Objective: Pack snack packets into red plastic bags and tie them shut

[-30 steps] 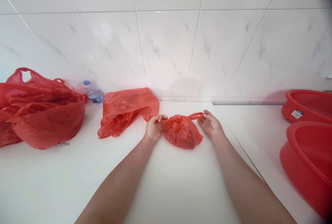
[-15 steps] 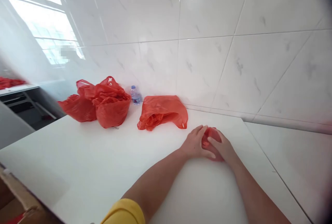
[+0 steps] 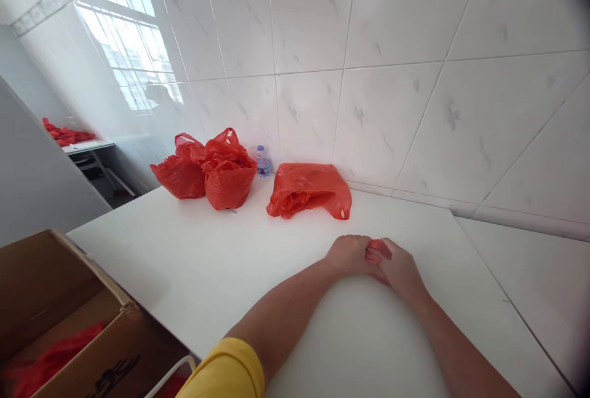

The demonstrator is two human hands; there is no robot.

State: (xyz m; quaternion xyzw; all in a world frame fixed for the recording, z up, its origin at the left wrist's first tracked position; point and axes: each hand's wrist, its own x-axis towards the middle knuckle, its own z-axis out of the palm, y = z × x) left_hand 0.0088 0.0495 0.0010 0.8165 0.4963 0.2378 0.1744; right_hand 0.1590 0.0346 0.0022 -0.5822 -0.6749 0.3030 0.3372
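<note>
Both hands (image 3: 349, 255) (image 3: 404, 270) have closed tighter around the red bag (image 3: 380, 249).

A small bundle of red plastic (image 3: 378, 250) is held between the left hand (image 3: 349, 255) and the right hand (image 3: 404, 268), above or on the white surface (image 3: 207, 275); whether the surface is touched by it cannot be told. Most of the bundle is covered by the fingers, and only a patch of red is left exposed in the gap between the hands. It is seen to be compact, and is pressed from both sides. Its full outline and its underside are hidden by the grip.
</note>
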